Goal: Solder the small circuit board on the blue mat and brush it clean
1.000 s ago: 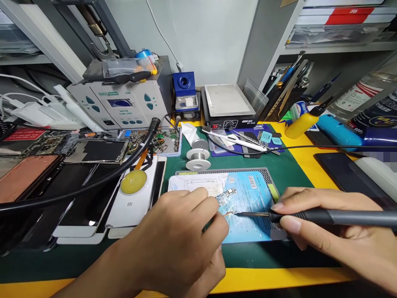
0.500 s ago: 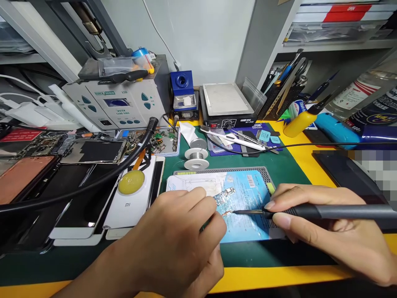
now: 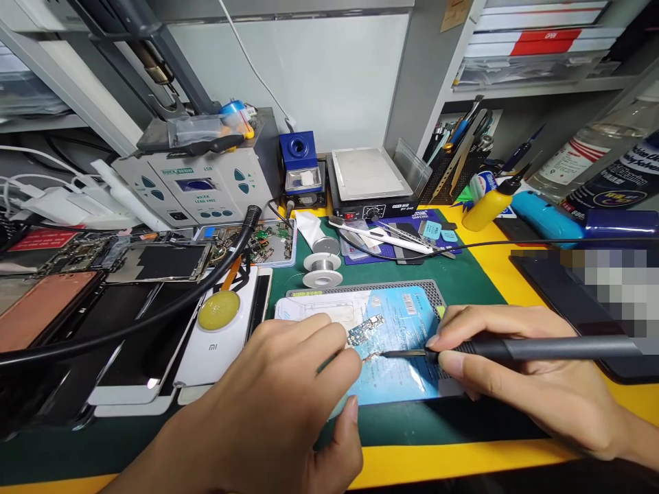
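My right hand [image 3: 525, 377] is closed round a black soldering iron [image 3: 556, 348], its dark tip pointing left. That tip meets the end of a thin copper desoldering braid [image 3: 371, 357], which comes out from under my left hand [image 3: 288, 391]. The left fingers are curled round the braid's pale green spool [image 3: 338, 409], mostly hidden by the hand, with the thumb held lower and apart. Just above the braid, a small circuit board [image 3: 366, 329] lies on a blue printed package [image 3: 401, 384]. Whether the braid touches a part beneath it, I cannot tell.
A solder wire reel [image 3: 322, 271] stands behind the package. White phones [image 3: 211, 353] lie to the left under a thick black hose [image 3: 154, 312]. Behind are a hot air station [image 3: 198, 185] and a heating plate [image 3: 368, 175]. A yellow bottle [image 3: 480, 209] stands at right.
The left thumb has moved away from the fingers, showing more of the pale green spool. The iron's tip stays at the braid's end. The whole view has shifted slightly.
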Motion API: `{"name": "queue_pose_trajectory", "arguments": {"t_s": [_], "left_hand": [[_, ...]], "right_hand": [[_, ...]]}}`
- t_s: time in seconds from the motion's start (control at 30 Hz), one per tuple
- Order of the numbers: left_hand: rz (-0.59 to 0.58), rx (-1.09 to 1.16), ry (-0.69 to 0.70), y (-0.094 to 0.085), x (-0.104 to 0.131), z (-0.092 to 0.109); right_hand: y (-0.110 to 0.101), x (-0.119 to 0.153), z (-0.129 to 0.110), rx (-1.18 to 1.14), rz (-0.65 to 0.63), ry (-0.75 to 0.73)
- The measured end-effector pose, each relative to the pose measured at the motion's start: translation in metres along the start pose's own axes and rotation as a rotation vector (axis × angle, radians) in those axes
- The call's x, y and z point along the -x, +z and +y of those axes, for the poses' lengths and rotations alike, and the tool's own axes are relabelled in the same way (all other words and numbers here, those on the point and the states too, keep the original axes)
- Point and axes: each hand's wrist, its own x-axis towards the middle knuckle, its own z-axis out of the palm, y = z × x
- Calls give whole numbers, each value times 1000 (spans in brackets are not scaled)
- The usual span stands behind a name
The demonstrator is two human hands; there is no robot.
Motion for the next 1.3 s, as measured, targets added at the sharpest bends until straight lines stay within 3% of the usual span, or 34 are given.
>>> {"name": "queue_pose_trajectory", "arguments": {"t_s": [0.17,0.4,0.73,1.03,1.3], "left_hand": [[-58,155,-70,-8,6,-2],[-11,196,-202,-14,9,-3],[123,221,-116,-15,6,-8],[142,166,-70,4,0,-10],[161,125,-51,3,0,-9]], "right_hand": [[-2,-1,1,-4,-45,-13],[-2,-1,0,-10,-88,-14],[-4,-1,8,-414,144,173],[-2,-5,5,-370,183,211],[5,-3,-2,-276,254,211]]}}
